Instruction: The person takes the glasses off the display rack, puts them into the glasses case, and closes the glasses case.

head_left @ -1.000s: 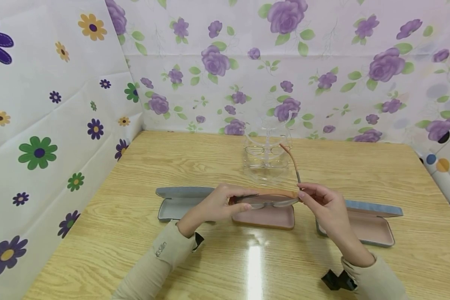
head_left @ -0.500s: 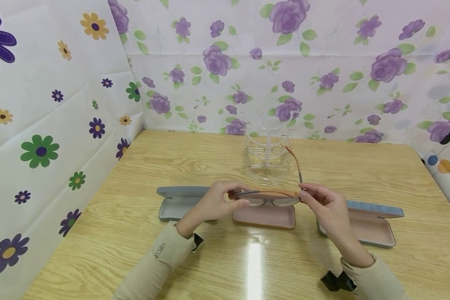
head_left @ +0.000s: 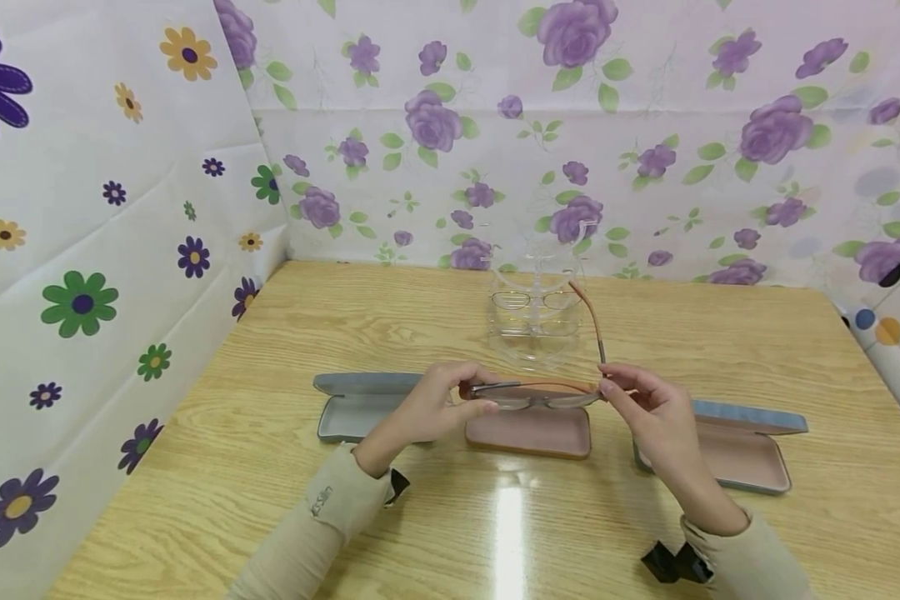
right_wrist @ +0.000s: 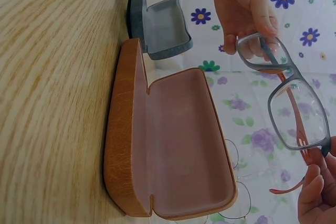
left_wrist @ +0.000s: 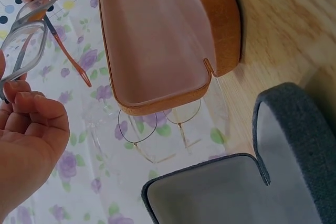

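Note:
Both hands hold a pair of eyeglasses above an open orange case with pink lining. The frame is grey with clear lenses, and its temples turn orange toward the tips. My left hand pinches one end of the frame; the temple on that side lies folded across behind the lenses. At the opposite end, the fingers of my right hand pinch near the hinge, where the other temple sticks out away from me. In the right wrist view, the glasses hang apart from the case.
An open grey case lies left of the orange one, partly behind the left hand. To the right is an open blue case with pale pink lining. Farther back, a clear display stand bears thin wire-rimmed glasses.
The eyeglasses have tilted slightly, so the folded temple and the lenses show more plainly. My left fingers have shifted a little at the frame's end; the right hand stays nearly in place.

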`<state>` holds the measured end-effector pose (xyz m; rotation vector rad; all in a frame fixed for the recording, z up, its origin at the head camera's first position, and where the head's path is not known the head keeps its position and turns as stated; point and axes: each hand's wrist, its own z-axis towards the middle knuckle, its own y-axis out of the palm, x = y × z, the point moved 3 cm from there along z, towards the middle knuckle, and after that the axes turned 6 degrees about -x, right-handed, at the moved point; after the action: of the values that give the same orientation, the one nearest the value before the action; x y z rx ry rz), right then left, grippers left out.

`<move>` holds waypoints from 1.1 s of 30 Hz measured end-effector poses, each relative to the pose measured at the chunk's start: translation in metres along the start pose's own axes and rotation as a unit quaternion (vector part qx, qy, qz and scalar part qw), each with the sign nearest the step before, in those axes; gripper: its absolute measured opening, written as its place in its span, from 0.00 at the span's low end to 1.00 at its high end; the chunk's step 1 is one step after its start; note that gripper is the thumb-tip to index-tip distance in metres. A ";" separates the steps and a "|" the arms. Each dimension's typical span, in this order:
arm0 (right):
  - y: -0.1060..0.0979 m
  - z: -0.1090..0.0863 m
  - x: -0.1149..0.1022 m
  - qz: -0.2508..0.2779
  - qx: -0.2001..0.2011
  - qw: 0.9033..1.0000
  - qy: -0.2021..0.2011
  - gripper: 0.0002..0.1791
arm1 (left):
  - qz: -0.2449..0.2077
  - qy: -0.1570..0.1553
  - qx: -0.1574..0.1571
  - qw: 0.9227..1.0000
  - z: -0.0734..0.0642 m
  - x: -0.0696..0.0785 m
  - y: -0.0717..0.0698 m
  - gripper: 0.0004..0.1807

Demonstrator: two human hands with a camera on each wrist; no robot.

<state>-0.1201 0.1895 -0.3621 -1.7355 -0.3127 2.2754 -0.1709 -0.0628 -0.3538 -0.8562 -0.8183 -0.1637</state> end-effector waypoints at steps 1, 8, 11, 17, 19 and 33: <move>0.000 0.000 0.000 0.001 0.001 1.000 -0.001 0.14 | -0.002 0.000 0.000 1.000 0.000 0.000 0.000 0.10; 0.001 0.000 -0.003 0.007 0.005 1.000 -0.001 0.15 | -0.010 -0.005 0.008 1.000 -0.001 0.000 0.000 0.10; 0.001 0.000 -0.003 0.012 0.004 1.000 -0.001 0.18 | -0.009 -0.005 0.011 1.000 -0.001 0.000 -0.001 0.10; 0.001 -0.001 -0.004 0.036 -0.008 0.999 -0.012 0.25 | -0.012 -0.012 0.012 1.000 -0.001 0.002 -0.001 0.10; 0.001 -0.001 -0.004 0.037 -0.010 0.999 -0.017 0.27 | -0.013 -0.014 0.012 1.000 -0.001 0.002 -0.002 0.10; 0.002 0.000 -0.006 0.043 -0.021 0.998 -0.028 0.28 | -0.021 -0.032 0.000 0.999 0.000 0.002 -0.003 0.10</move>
<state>-0.1192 0.1856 -0.3574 -1.7399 -0.3038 2.3988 -0.1706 -0.0651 -0.3503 -0.8479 -0.8977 -0.1744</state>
